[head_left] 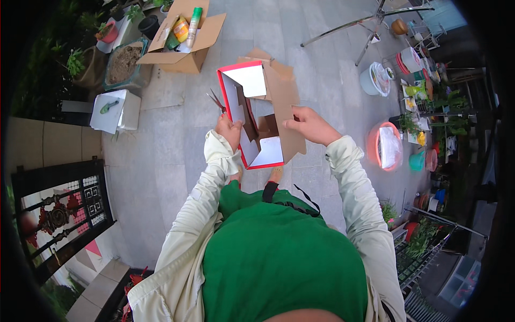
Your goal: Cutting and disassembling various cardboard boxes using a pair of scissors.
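Observation:
Held up in front of me is an open cardboard box [236,99], red along its edges, with white and brown inner faces. My left hand [229,130] is closed on its left side. From the same hand a pair of scissors [215,101] sticks out, blades apart and pointing away from me; the handles are hidden. My right hand [314,127] pinches the long brown flap [283,86] on the box's right side, thumb over its face. Beyond the box, flattened cardboard pieces [259,53] show, partly covered by it.
At the far left an open carton [182,64] holds a green-capped can and packets. Nearer stands a white foam box [129,110] with a green trowel [109,107] on it. Metal stand legs [343,26] rise far right. Along the right are a lidded bucket [374,79] and an orange tub [374,147].

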Motion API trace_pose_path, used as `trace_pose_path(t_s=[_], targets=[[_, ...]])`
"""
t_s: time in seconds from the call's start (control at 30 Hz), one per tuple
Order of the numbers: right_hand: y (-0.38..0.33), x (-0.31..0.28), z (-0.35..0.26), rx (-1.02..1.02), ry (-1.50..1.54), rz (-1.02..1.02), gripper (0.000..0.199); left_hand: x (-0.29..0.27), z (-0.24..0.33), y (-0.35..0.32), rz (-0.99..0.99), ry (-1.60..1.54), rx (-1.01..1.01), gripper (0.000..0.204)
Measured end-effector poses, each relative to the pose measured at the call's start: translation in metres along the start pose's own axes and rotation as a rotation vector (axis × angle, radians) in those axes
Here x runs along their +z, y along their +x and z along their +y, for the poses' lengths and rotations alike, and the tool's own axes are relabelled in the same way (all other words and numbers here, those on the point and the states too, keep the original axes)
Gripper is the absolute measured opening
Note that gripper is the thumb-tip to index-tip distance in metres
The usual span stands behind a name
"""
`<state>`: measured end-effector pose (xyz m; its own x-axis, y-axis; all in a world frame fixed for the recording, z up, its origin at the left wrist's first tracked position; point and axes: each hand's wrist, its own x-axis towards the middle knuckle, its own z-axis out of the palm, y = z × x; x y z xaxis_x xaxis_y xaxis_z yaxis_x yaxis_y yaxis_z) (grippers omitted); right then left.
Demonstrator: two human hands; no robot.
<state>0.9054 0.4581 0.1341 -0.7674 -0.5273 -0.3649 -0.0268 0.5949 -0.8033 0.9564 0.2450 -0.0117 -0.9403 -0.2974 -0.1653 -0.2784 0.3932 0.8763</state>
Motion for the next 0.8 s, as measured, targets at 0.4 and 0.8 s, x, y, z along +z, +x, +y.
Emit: trace_pose_path(t_s=[0.4,0.8], targets=[[0.014,0.072,0.006,0.019,-0.011,0.403,0.024,0.005,0.046,0.003,0.423,0.416,0.128,0.084],[0.023,0.091,0.005,0.040,-0.048,0.354,0.024,0.019,0.034,0.000,0.204,0.954,0.188,0.089]])
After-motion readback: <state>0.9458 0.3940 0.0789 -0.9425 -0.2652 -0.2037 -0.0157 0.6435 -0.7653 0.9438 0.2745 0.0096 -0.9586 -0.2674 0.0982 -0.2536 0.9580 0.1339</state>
